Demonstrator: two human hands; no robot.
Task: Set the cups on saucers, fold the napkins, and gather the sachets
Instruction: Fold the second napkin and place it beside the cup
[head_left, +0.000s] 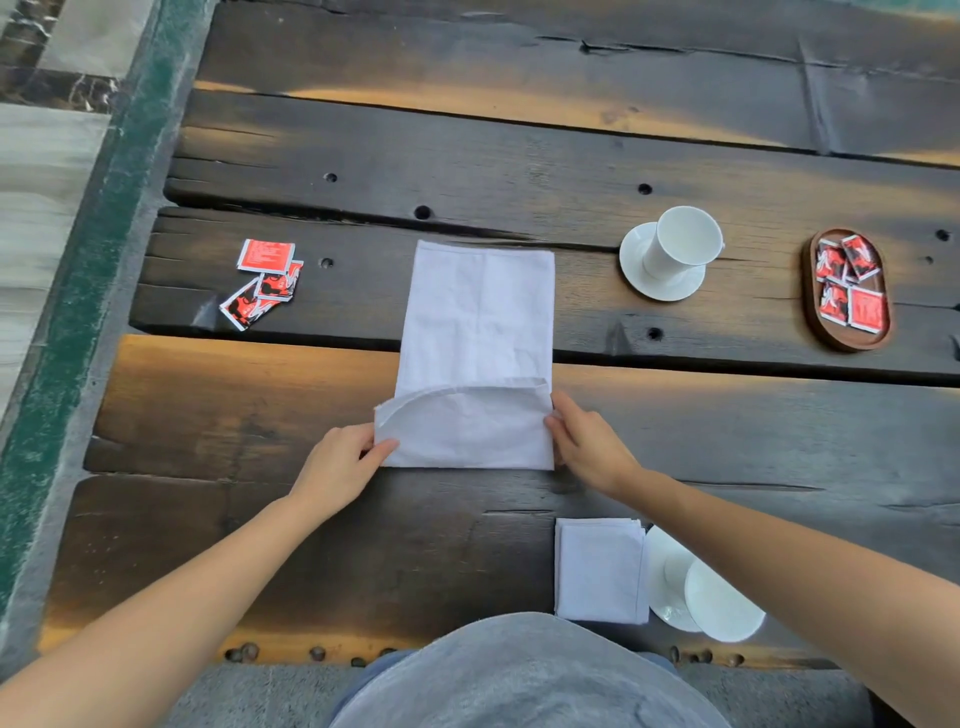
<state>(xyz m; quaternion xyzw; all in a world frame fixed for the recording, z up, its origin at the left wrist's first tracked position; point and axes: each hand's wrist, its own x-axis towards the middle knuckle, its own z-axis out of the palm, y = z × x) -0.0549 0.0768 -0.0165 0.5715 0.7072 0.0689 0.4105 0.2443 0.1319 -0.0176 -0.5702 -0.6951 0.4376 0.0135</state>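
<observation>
The sachets are printed in red, black and white, but the writing on them is too small and blurred for me to read. A few loose sachets (265, 280) lie overlapping on the wooden table (363, 545) off to my left. More sachets (849, 280) sit in the oval wooden tray (844, 344) far to my right.

My left hand (340, 467) pinches the near left corner of the long white napkin (475, 322), thumb on top and the other fingers tucked under the cloth. My right hand (589, 441) grips the near right edge the same way, fingers curled on the fabric. The napkin lies straight ahead of me at the middle of the table, its near end turned up and over itself in a loose flap.

A folded napkin (600, 569) lies close to my body, just beside a saucer (667, 582) that carries a cup (722, 603). My right forearm crosses over that pair and hides part of it, so I cannot tell how the cup sits. A second cup (680, 244) stands on its saucer (662, 283) between the long napkin and the tray.
</observation>
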